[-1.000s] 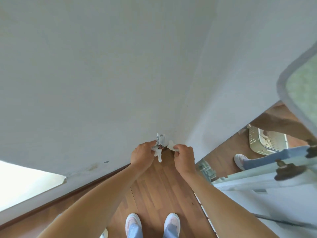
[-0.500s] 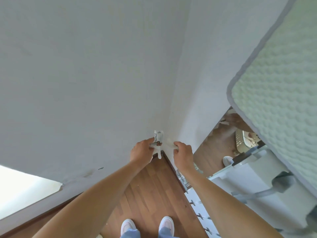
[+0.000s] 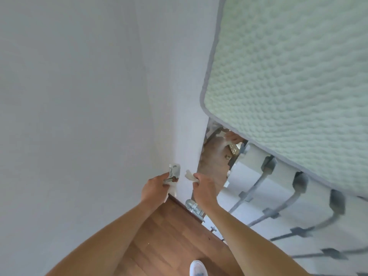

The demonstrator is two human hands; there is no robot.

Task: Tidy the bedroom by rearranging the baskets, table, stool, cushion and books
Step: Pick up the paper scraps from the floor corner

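Both my hands are held out in front of a white wall corner. My left hand is closed on a crumpled printed paper scrap with a white strip hanging below it. My right hand pinches a small white scrap between its fingers. The two scraps are a short way apart. No basket, table, stool, cushion or book is clearly visible; a pale basket-like object shows blurred beyond the wall edge.
White walls fill the left. A quilted pale-green mattress with grey piping lies at upper right, over a white bed frame with grey brackets. A brown wooden floor is below, with my white shoe.
The view has swung right, so the mattress and bed frame now fill much more of the right side. My hands stay closed on the scraps, slightly farther apart.
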